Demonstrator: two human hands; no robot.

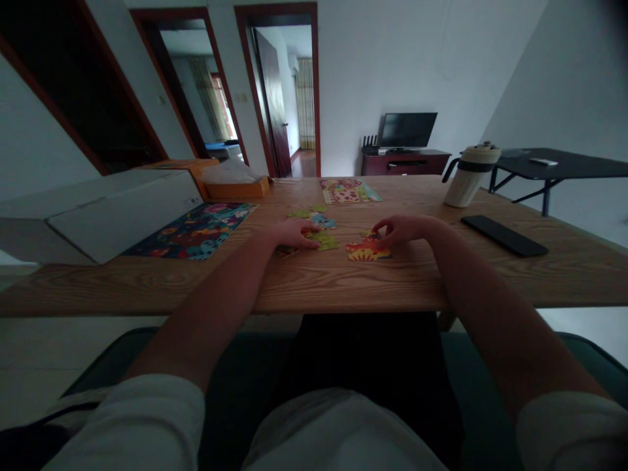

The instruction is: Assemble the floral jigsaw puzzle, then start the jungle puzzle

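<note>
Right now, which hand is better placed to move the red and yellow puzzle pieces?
Probably the right hand: its fingers curl over the red and yellow puzzle pieces, while the left hand lies on the green pieces.

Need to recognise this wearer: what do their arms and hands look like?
The left grip and right grip are bare, ungloved hands on bare forearms. Loose off-white sleeves, the left sleeve and right sleeve, end above them. No watch or ring shows.

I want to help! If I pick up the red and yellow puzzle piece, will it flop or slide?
The red and yellow puzzle piece looks thin and flat, probably stiff card, so it likely won't flop. It should feel light. On the smooth wooden table it may slide when pushed.
</note>
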